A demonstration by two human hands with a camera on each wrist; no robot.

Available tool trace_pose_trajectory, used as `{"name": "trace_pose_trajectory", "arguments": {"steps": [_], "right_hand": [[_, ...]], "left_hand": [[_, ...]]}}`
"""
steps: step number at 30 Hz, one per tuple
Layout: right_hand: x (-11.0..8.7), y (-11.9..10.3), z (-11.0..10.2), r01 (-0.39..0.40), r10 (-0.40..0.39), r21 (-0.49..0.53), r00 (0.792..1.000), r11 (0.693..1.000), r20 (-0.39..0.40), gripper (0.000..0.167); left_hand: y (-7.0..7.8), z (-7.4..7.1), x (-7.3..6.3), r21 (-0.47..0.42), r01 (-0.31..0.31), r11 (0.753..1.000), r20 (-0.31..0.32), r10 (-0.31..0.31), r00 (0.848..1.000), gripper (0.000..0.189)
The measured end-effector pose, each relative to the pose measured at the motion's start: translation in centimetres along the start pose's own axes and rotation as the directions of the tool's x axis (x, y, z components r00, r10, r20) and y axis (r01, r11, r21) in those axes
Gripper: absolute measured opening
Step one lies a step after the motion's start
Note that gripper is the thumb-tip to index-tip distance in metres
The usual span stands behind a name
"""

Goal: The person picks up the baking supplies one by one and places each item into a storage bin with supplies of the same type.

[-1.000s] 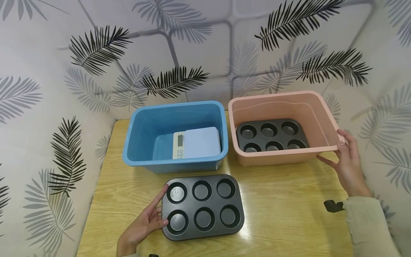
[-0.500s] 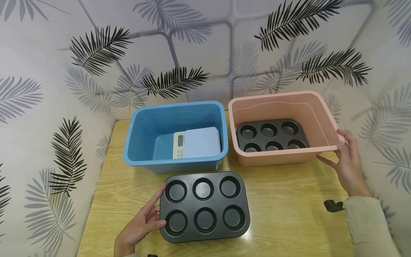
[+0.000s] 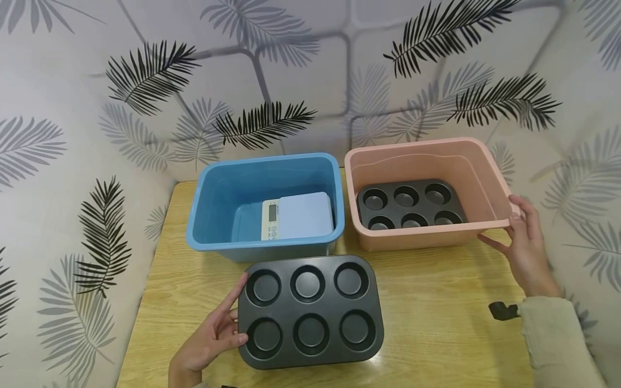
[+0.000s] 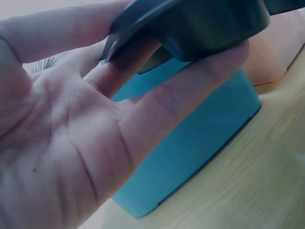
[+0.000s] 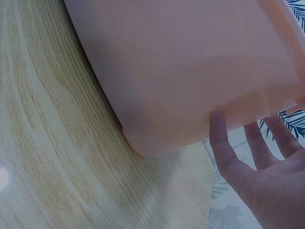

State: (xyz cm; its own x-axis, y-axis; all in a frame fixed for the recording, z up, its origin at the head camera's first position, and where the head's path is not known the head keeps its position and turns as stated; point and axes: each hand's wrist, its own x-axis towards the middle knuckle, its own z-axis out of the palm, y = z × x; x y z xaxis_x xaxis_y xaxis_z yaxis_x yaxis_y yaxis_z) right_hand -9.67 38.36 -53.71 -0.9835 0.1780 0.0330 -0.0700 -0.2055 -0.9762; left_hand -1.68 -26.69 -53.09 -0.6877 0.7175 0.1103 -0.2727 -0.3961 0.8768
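Observation:
In the head view my left hand (image 3: 206,342) grips the left edge of a dark grey muffin pan (image 3: 309,309), thumb on top. The left wrist view shows fingers reaching under the pan's cups (image 4: 209,33), with the pan raised above the table. My right hand (image 3: 529,250) holds the right front corner of a pink bin (image 3: 427,233). One of its fingertips (image 5: 218,119) touches the bin's outer wall in the right wrist view. Another dark muffin pan (image 3: 412,203) lies inside the pink bin, its near part hidden by the front wall.
To the left of the pink bin stands a blue bin (image 3: 264,246) with a white kitchen scale (image 3: 304,215) in it. Both bins are on a wooden table (image 3: 436,323). Leaf-patterned walls (image 3: 330,81) close off the back and sides.
The muffin pan in my left hand has risen off the table toward the camera and looks larger. My left hand has shifted slightly left with it. The right hand and both bins have stayed put.

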Motion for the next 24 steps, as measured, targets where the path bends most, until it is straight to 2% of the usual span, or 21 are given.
{"name": "trace_pose_trajectory", "arguments": {"steps": [12,24], "right_hand": [[0.0,0.1,0.0,0.011,-0.011,0.005,1.0,1.0,-0.002,0.05],[-0.1,-0.1,0.2,-0.005,0.005,-0.002,1.0,1.0,-0.021,0.049]], "left_hand": [[1.5,0.1,0.5,-0.02,-0.053,0.998,0.036,0.054,0.998,0.105],[2.5,-0.3,1.9,0.038,-0.143,0.989,0.088,0.139,0.986,0.103]]}}
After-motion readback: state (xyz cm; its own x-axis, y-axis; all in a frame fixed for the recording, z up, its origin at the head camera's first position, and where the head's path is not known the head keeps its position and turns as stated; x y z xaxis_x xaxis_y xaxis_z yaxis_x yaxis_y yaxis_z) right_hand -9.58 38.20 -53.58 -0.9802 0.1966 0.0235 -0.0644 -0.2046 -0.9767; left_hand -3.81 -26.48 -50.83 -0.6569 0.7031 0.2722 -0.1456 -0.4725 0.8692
